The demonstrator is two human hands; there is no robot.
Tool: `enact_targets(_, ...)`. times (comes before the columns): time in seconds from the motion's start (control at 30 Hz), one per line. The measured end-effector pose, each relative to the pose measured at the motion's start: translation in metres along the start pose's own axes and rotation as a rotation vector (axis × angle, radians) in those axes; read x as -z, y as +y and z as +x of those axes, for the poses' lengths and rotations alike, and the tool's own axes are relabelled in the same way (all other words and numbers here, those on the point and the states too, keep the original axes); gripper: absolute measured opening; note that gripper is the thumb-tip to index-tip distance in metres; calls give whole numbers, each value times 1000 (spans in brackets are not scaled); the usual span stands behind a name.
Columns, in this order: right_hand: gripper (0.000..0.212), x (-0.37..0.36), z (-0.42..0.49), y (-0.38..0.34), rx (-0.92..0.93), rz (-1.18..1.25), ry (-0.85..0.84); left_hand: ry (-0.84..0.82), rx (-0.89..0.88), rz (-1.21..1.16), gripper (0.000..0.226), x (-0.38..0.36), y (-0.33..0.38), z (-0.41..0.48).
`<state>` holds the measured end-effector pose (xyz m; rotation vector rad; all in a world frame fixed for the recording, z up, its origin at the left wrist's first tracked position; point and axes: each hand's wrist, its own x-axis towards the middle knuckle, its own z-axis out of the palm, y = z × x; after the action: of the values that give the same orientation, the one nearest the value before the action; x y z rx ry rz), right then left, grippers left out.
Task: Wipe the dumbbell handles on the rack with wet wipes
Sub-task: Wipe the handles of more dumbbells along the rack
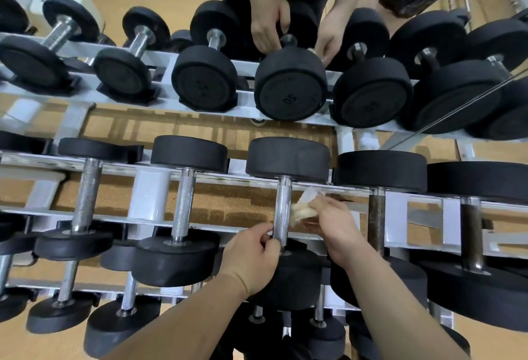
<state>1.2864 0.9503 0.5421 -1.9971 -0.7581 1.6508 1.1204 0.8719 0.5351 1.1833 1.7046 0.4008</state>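
Left hand [253, 255] pinches the near end of a knurled chrome dumbbell handle [281, 205] with curled fingers. Right hand [337, 225] grips a crumpled, yellowed wet wipe [301, 212] against the handle's right side. Round black rubber heads crowd the white steel rack [148, 197]. Farther off, a black dumbbell end [290, 85] bears "50".
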Motion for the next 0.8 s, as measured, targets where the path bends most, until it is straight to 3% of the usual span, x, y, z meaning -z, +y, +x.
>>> enact_targets(0.13,47,-22,9,-3,-84,131,69,-13,9,-16,38,1,0,0)
enact_targets(0.2,47,-36,12,-10,-104,194,9,-12,11,-8,40,1,0,0)
enact_targets(0.3,23,-53,7,-19,-135,163,13,-10,11,-3,49,1,0,1)
enact_targets(0.4,19,-54,0,-14,9,-36,18,-6,4,15,55,2,2,2)
enact_targets(0.5,17,-41,-11,-3,160,-383,-4,1,-3,17,52,3,1,2)
enact_targets(0.7,17,-33,-50,11,117,-887,-170,-14,-3,6,40,-1,-7,6)
enact_targets(0.8,21,-27,-66,3,118,-931,-272,-15,8,13,40,-2,-5,4)
